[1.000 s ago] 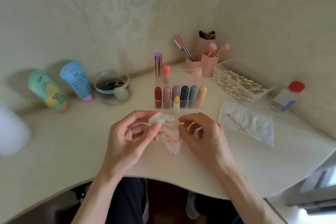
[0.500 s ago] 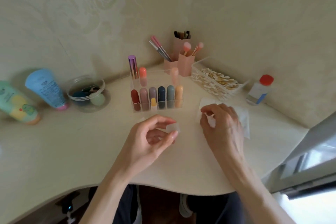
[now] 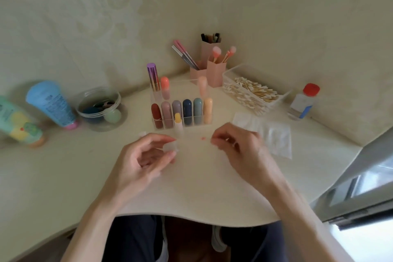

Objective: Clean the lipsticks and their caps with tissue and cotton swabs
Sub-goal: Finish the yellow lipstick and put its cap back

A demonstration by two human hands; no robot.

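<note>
My left hand pinches a small translucent lipstick cap between thumb and fingers, just above the desk. My right hand pinches a thin cotton swab whose pink-stained tip points left toward the cap, a short gap away. An uncapped lipstick with a yellow top and white body stands in front of the clear organizer, which holds several capped lipsticks. A white tissue lies flat to the right, partly behind my right hand.
A clear box of cotton swabs and a red-capped bottle stand at the back right. Pink brush holders fill the corner. A glass bowl and two tubes lie at the left. The desk edge curves in near my lap.
The stained tissue left my hands and lies at the right. My right hand reached to the tissue, then came back left pinching a swab. My left hand kept the cap.
</note>
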